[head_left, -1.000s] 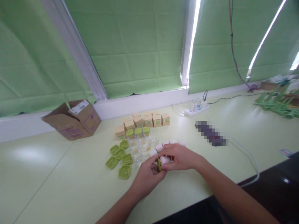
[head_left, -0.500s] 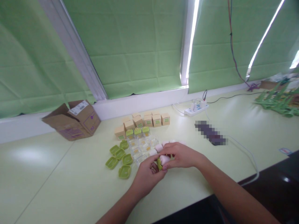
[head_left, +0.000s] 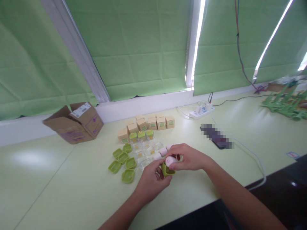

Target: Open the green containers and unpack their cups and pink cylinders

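My left hand (head_left: 154, 177) grips a small green plastic cup-like lid (head_left: 167, 170), its hollow side facing up and to the right. Pinched in my right hand (head_left: 185, 156) is a pale pink rounded piece (head_left: 170, 161), tilted over the opening of the green lid. More pale pink cylinders (head_left: 163, 151) sit just behind my hands. To the left lie several green lids (head_left: 128, 176) with hollow sides up. Between them and the pink pieces stand clear containers (head_left: 146, 145) with yellowish bits inside; a few green-topped ones (head_left: 141, 136) are at the back.
Small cardboard boxes (head_left: 161, 124) line up behind the containers. An open carton (head_left: 79, 123) stands at the left by the wall. A power strip (head_left: 201, 112), a blurred-out dark device (head_left: 217, 136) and a white cable (head_left: 255, 156) lie to the right.
My right hand has drawn the pink piece up slightly from the green lid and tipped it. The lid's hollow inside now shows more.
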### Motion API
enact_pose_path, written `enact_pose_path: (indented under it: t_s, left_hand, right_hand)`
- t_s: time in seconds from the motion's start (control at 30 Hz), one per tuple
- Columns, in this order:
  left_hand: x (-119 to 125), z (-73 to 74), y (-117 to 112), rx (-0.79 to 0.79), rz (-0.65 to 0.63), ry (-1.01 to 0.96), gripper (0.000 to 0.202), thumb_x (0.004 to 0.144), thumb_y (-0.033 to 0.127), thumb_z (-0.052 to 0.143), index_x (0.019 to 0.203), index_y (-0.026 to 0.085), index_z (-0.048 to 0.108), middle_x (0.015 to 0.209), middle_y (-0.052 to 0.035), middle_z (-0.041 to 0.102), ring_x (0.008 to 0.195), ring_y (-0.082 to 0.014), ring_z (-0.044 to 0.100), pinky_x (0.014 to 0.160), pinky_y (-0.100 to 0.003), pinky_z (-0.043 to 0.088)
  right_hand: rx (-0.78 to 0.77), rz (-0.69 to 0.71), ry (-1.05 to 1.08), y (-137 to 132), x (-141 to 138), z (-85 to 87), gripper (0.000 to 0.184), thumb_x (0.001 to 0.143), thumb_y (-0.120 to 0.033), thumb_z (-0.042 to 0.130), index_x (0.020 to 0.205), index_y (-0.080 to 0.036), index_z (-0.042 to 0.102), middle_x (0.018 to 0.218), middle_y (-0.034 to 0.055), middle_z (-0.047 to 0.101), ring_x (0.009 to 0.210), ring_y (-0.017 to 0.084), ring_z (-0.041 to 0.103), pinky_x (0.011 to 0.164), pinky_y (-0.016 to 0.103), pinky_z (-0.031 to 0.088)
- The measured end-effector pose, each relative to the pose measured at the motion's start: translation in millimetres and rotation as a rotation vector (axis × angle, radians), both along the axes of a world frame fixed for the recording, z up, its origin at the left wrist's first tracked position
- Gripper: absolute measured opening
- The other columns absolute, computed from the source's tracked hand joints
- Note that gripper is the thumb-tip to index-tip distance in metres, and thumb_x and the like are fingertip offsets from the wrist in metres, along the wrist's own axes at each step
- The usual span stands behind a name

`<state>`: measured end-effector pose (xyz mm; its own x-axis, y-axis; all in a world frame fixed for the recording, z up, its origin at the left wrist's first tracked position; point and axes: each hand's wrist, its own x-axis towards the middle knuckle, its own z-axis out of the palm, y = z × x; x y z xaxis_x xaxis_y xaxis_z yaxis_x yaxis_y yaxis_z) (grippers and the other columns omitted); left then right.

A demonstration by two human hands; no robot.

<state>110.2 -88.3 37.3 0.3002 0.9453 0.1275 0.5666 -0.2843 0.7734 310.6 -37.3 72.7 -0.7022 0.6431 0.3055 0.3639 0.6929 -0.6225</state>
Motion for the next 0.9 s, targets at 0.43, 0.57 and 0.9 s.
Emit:
enact_pose_path:
  t_s: [0.43,0.57,0.9]
  left_hand:
    - [-1.6,4.6,-5.5,0.051,-0.089,0.185,0.038,0.068,0.023,0.061,0.106,0.019,0.056,0.075,0.0007,0.057,0.064,-0.0133,0.051,0.062,-0.026,0.041]
    - [-3.8,7.5,-6.2,0.072,-0.144,0.245,0.035,0.068,0.024,0.061,0.103,0.02,0.056,0.079,-0.0005,0.057,0.068,-0.015,0.051,0.064,-0.027,0.041]
    - [-7.0,7.4,-6.2,0.021,-0.3,0.364,0.027,0.069,0.025,0.062,0.096,0.021,0.056,0.08,0.0008,0.057,0.071,-0.0148,0.051,0.067,-0.025,0.04]
  right_hand:
    - [-0.021,-0.327,-0.177,11.8,17.4,-4.0,0.02,0.072,-0.033,0.067,0.085,-0.018,0.064,0.077,0.0007,0.063,0.068,0.013,0.053,0.059,0.023,0.036]
    - [-0.028,-0.301,-0.305,12.9,20.4,-6.7,0.025,0.068,-0.038,0.07,0.083,-0.019,0.065,0.077,0.0013,0.063,0.067,0.014,0.052,0.057,0.023,0.033]
    - [-0.017,-0.347,-0.508,11.6,22.1,-17.5,0.034,0.059,-0.044,0.074,0.083,-0.022,0.067,0.082,0.0019,0.065,0.071,0.018,0.056,0.056,0.025,0.03]
